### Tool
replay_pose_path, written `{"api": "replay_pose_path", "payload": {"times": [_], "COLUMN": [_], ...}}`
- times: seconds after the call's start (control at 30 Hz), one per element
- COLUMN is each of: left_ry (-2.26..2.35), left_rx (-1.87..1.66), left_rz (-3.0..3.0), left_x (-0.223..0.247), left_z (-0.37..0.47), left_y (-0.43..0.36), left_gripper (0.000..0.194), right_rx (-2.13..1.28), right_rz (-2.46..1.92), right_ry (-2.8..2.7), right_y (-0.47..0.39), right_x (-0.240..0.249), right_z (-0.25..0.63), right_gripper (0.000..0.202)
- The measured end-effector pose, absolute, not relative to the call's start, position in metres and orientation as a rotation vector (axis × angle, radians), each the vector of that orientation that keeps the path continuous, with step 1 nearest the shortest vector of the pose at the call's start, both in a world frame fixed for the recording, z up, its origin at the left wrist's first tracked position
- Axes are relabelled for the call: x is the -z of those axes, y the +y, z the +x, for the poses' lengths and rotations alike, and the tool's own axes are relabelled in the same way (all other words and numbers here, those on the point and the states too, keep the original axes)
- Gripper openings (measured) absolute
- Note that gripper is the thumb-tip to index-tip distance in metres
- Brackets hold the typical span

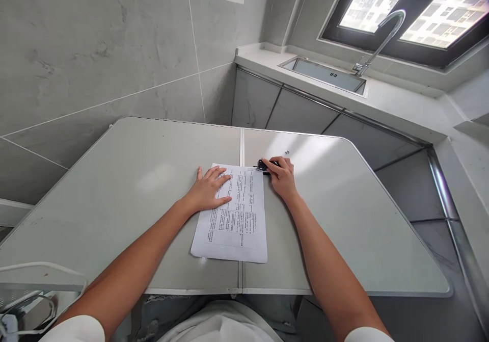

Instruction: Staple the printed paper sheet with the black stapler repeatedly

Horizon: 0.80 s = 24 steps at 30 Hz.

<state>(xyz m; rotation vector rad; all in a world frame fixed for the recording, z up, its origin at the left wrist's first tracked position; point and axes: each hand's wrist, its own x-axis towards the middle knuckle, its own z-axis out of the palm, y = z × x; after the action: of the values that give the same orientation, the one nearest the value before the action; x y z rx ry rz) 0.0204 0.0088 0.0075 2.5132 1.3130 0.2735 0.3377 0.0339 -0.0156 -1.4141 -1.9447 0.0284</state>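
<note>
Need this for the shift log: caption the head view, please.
Left hand flat on printed paper, right hand gripping a black stapler at its upper right corner.

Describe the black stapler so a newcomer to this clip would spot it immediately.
On the pale table, a printed sheet lies across the middle seam. The stapler is at its far right corner, gripped by the right hand. It is small and black, unlike the white sheet.

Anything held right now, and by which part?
Right hand holds a black stapler, gripped over its top. Left hand lies spread on the printed sheet, not gripping.
</note>
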Motion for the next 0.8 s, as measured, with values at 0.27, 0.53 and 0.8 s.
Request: {"api": "replay_pose_path", "payload": {"times": [0.27,0.53,0.8], "left_ry": [1.314,1.302,1.308], "left_rx": [-0.258,-0.245,-0.269], "left_rz": [2.506,2.489,2.487], "left_x": [-0.0071,-0.0076,-0.0058], "left_z": [0.0193,0.0169,0.0180], "left_y": [0.0094,0.0107,0.0104], "left_gripper": [0.071,0.071,0.071], "right_rx": [0.016,-0.007,-0.017], "right_rz": [-1.400,-1.384,-1.389], "right_ry": [-1.987,-1.992,-1.995], "right_y": [0.0344,0.0357,0.0342], "right_x": [0.0174,0.0162,0.0152], "right_z": [0.3373,0.3374,0.3370], "right_gripper": [0.054,0.051,0.050]}}
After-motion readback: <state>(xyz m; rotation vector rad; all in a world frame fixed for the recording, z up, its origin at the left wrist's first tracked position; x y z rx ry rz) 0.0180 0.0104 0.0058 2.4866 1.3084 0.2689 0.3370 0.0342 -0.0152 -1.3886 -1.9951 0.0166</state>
